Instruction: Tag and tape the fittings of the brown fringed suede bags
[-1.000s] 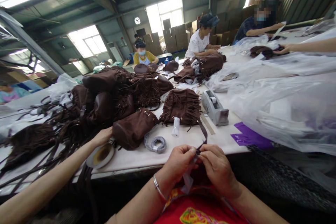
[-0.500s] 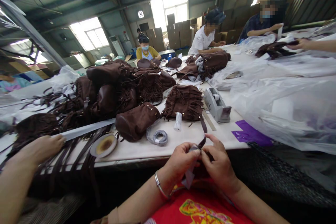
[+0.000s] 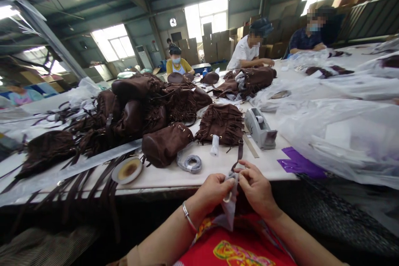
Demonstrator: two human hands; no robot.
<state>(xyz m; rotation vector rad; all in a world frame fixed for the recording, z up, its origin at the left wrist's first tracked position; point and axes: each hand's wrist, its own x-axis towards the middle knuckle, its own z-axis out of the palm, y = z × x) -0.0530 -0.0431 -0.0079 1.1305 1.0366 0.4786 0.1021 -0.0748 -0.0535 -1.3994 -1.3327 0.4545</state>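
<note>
The co-worker's arm seen at 9 o'clock a second ago is gone, leaving the round dish [image 3: 127,169] with its brown smear on the surface [image 3: 174,178]. At 6 o'clock your left hand [image 3: 215,189] and right hand [image 3: 257,187] each keep a closed grip on the brown strap [image 3: 240,151] end, now raised to the surface edge, pale wrap [image 3: 229,212] hanging below; the strap runs to the fringed bag [image 3: 222,124] at 12 o'clock. At 3 o'clock, clear plastic bags [image 3: 336,133] hold pale sheets.

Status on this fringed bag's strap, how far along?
Done: nothing clearly finished; the fringed bag lies unbagged on the table. In hand: left hand and right hand pinch its strap end inside a pale wrap. Left: likely the pile of brown bags behind, apparently unwrapped.
</note>
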